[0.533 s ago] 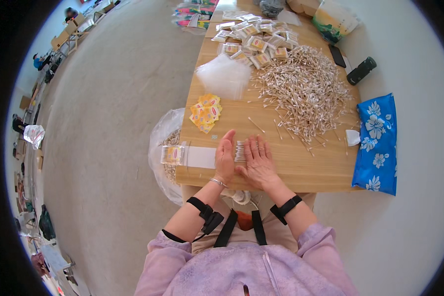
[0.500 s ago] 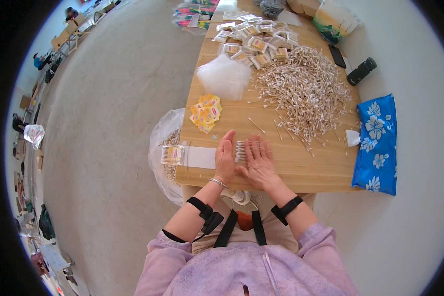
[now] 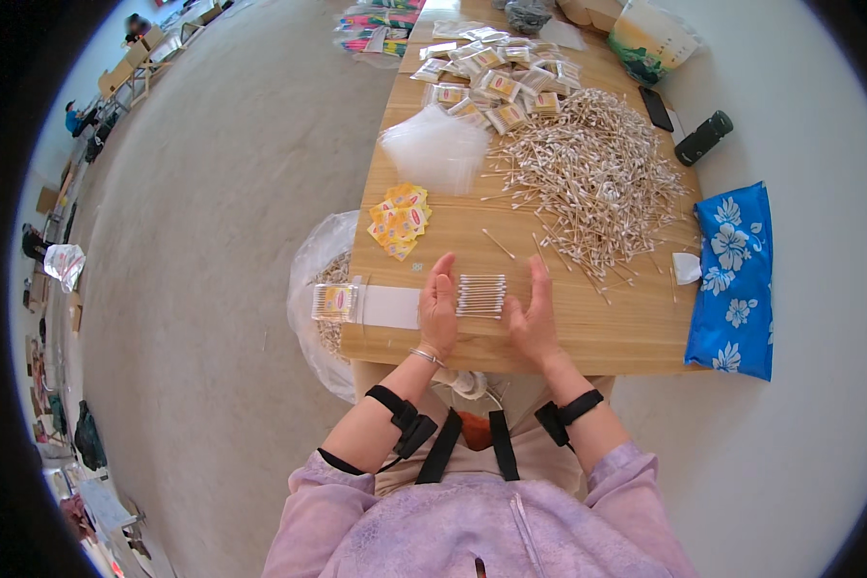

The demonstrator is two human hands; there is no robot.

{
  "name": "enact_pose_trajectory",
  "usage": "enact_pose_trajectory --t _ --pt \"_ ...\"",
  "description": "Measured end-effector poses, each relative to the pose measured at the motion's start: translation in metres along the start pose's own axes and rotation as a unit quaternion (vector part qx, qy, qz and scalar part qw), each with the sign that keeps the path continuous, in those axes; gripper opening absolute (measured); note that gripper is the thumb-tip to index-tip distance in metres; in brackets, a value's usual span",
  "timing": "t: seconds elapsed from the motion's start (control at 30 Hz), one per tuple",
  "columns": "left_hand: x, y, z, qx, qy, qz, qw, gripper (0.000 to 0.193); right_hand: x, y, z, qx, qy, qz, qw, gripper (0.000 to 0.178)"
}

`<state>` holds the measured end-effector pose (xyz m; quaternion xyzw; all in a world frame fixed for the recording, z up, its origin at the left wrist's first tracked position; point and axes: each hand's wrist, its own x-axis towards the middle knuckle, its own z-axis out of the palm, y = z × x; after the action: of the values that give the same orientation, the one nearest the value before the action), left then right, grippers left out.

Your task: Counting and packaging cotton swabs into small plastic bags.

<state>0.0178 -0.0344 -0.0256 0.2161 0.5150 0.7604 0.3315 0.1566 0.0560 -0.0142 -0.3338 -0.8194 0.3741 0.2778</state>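
Observation:
A small neat row of cotton swabs (image 3: 481,295) lies on the wooden table (image 3: 636,332) near its front edge. My left hand (image 3: 439,308) stands flat-palmed against the row's left side, fingers straight. On the other side my right hand (image 3: 534,316) is a little apart from the row, palm turned toward it, fingers spread. Neither hand grips anything. Farther back spreads a big loose heap of cotton swabs (image 3: 592,178).
Yellow paper labels (image 3: 399,220) lie left of centre, a stack of clear bags (image 3: 436,149) behind them, several packed swab packets (image 3: 496,82) at the far end. One filled packet (image 3: 335,302) sits at the table's left edge above a plastic sack (image 3: 316,289). A blue flowered cloth (image 3: 734,279) hangs on the right.
My hands have drawn apart; the swab row that was pressed between my palms now lies exposed on the table, with the right hand moved off to the right.

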Motion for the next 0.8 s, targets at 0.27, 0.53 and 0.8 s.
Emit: enact_pose_trajectory --t 0.27,0.53,0.8 --pt "0.0 0.003 0.004 -0.004 0.037 0.007 0.999 0.054 0.008 -0.014 0.044 0.288 0.081 0.076 0.951 0.059" --pt "0.0 0.005 0.002 -0.014 0.012 0.002 1.0 0.056 0.006 -0.018 0.034 0.025 0.073 -0.025 0.997 0.037" --pt "0.001 0.002 0.001 -0.061 0.014 -0.011 0.998 0.058 0.024 -0.021 0.019 -0.205 -0.019 -0.088 0.975 0.021"
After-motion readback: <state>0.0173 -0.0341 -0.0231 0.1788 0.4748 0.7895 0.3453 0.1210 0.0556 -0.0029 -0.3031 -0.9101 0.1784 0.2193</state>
